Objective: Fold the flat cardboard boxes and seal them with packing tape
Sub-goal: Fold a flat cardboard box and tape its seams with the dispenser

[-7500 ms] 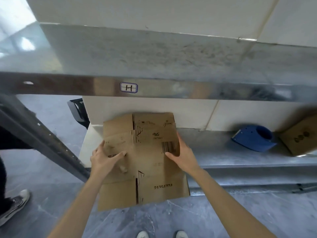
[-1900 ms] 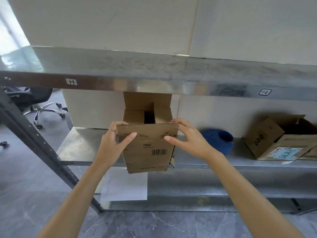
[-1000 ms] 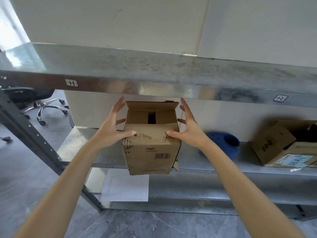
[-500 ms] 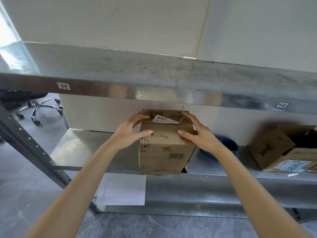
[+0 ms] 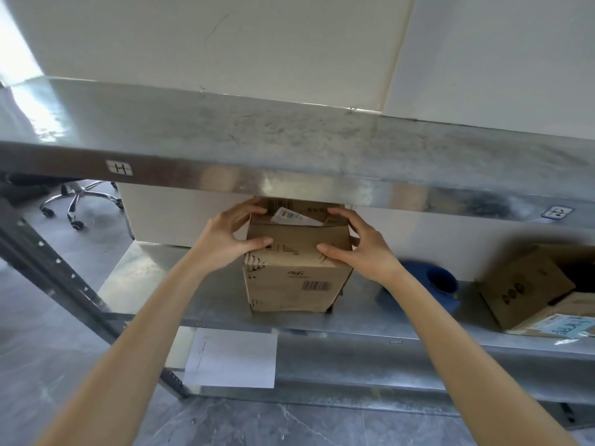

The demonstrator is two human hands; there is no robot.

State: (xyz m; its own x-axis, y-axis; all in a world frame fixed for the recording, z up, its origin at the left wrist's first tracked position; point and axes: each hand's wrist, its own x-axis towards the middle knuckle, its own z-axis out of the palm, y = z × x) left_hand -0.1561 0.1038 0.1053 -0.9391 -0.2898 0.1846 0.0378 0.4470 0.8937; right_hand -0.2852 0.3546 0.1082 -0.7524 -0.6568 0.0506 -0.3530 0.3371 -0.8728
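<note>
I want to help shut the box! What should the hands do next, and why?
Probably keep the left hand on the flaps and reach the right hand to the blue item beside the box, likely the tape dispenser: both hands hold the flaps shut, and no tape shows on them.

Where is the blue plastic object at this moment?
In the head view the blue plastic object lies on the middle metal shelf, right of the cardboard box, just beyond the right hand, and left of the open carton.
</note>
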